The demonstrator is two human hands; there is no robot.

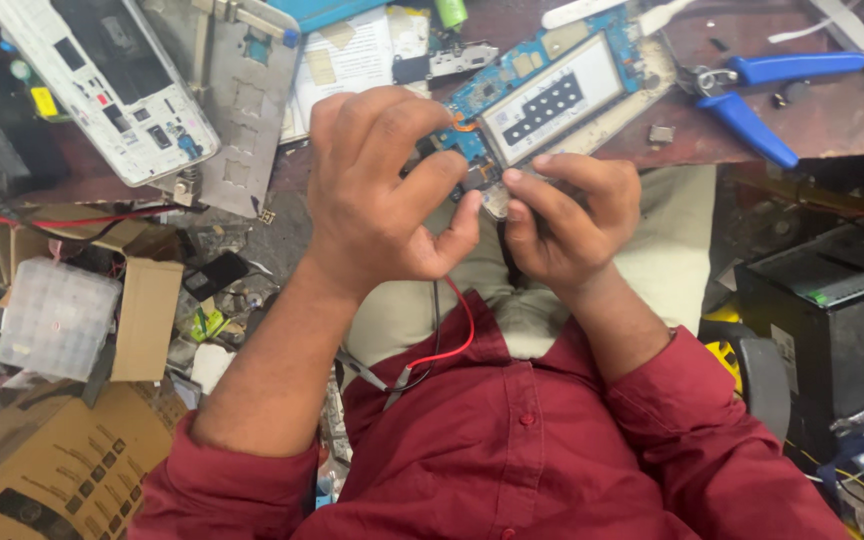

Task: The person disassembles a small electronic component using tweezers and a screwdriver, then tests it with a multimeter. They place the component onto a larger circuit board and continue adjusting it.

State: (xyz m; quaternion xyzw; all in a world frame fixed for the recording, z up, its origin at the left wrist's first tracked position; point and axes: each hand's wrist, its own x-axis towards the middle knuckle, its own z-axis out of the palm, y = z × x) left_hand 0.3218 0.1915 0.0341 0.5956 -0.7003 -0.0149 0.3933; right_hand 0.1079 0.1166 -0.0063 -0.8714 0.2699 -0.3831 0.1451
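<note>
We've got the opened phone [542,100] at the table's [832,120] near edge, left hand [377,190] and right hand [572,215] both pinching its near end. Bare board looks fragile, so grip the frame edges.

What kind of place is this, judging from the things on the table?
Most likely a small phone repair workbench. Both hands, left hand and right hand, work on an opened phone with a bare circuit board. Blue-handled pliers and another dismantled white phone lie nearby.

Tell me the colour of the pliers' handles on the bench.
Blue handles on the pliers, clearest in the head view, upper right.
</note>
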